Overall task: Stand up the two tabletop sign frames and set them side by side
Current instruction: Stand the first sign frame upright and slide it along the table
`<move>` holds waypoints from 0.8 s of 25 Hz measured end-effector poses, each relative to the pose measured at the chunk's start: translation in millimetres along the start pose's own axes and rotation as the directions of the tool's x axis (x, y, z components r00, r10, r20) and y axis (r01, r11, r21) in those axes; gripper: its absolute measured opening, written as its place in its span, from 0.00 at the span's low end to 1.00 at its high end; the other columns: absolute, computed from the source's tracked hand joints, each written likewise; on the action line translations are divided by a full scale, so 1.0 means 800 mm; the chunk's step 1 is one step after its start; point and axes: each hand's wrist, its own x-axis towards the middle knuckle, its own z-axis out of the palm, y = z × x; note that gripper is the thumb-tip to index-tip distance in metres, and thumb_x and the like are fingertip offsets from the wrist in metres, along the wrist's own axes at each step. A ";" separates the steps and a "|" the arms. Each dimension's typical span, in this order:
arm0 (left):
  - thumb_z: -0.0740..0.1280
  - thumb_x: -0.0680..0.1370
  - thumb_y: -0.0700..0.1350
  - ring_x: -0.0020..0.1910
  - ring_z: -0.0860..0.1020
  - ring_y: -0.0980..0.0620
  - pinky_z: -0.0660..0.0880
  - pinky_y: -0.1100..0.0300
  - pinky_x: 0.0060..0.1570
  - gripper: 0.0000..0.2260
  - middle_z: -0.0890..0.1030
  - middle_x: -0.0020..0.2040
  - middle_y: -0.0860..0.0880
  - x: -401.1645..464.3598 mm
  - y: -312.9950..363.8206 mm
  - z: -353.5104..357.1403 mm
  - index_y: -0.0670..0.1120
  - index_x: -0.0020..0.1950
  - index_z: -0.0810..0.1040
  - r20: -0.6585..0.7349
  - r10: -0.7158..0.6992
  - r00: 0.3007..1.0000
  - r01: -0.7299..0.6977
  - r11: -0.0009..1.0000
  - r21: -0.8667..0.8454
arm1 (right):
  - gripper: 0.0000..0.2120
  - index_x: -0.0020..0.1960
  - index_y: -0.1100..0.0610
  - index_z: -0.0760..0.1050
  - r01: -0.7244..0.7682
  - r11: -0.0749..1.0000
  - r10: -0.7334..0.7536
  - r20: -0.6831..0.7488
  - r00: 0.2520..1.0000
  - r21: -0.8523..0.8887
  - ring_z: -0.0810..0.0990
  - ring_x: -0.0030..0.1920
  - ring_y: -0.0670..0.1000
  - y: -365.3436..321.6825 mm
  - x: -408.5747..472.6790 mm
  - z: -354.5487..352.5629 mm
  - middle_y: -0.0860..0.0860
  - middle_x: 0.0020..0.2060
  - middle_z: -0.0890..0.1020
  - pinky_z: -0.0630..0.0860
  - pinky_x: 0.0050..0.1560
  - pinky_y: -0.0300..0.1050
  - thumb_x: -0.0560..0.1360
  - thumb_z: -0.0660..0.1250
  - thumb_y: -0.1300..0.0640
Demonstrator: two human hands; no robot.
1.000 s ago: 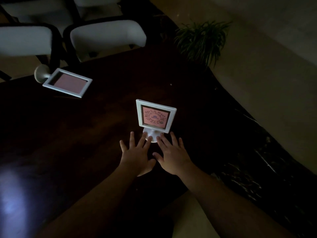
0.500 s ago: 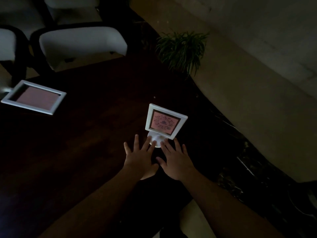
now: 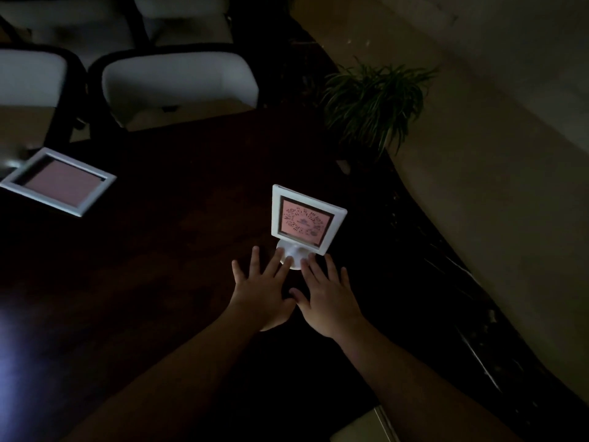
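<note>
One sign frame (image 3: 305,220) stands upright toward the table's (image 3: 165,282) right edge; left hand (image 3: 259,293) and right hand (image 3: 328,299) lie flat, fingers spread, tips on its round base — gripping nothing. Second frame (image 3: 60,181) lies flat near the far left edge. Likely light, rigid plastic — lift by its rim.

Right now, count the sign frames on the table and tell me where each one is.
2. One sign frame stands upright at the fingertips of both hands; the other frame lies flat at the table's far left. None seems hidden.
</note>
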 end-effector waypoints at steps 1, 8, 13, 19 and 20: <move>0.47 0.74 0.68 0.74 0.29 0.36 0.38 0.25 0.66 0.38 0.33 0.79 0.53 0.010 0.004 -0.004 0.57 0.79 0.36 0.001 -0.006 1.000 0.006 1.000 -0.005 | 0.39 0.81 0.49 0.44 0.005 1.000 -0.005 0.003 1.000 0.003 0.38 0.79 0.57 0.009 0.009 -0.004 0.48 0.81 0.47 0.41 0.75 0.65 0.75 0.36 0.30; 0.50 0.74 0.69 0.74 0.30 0.36 0.38 0.25 0.66 0.38 0.34 0.80 0.52 0.080 0.026 -0.029 0.59 0.78 0.35 0.009 -0.041 0.999 0.041 0.999 0.007 | 0.37 0.81 0.48 0.44 0.047 0.999 -0.047 0.003 0.999 0.008 0.37 0.79 0.57 0.069 0.064 -0.026 0.47 0.81 0.45 0.38 0.75 0.65 0.78 0.40 0.31; 0.50 0.74 0.68 0.75 0.31 0.36 0.38 0.25 0.66 0.38 0.36 0.80 0.52 0.122 0.042 -0.043 0.59 0.78 0.36 -0.007 -0.041 0.999 0.041 0.999 0.009 | 0.36 0.81 0.48 0.45 0.036 0.999 -0.036 -0.014 0.999 0.011 0.37 0.79 0.57 0.100 0.094 -0.037 0.48 0.81 0.45 0.40 0.75 0.66 0.79 0.42 0.31; 0.49 0.73 0.68 0.75 0.30 0.36 0.37 0.25 0.65 0.38 0.36 0.80 0.52 0.161 0.061 -0.050 0.59 0.78 0.36 -0.019 -0.021 1.000 0.022 1.000 0.020 | 0.37 0.81 0.49 0.47 0.027 1.000 -0.027 -0.022 0.999 0.011 0.39 0.79 0.58 0.134 0.114 -0.051 0.49 0.81 0.47 0.43 0.74 0.67 0.78 0.43 0.31; 0.49 0.74 0.69 0.75 0.31 0.36 0.37 0.25 0.65 0.38 0.36 0.80 0.52 0.164 0.062 -0.051 0.59 0.78 0.36 -0.023 -0.017 1.000 0.018 1.000 0.021 | 0.37 0.81 0.49 0.47 0.028 1.000 -0.028 -0.020 0.999 0.008 0.39 0.79 0.58 0.137 0.115 -0.053 0.49 0.81 0.48 0.43 0.74 0.67 0.78 0.43 0.31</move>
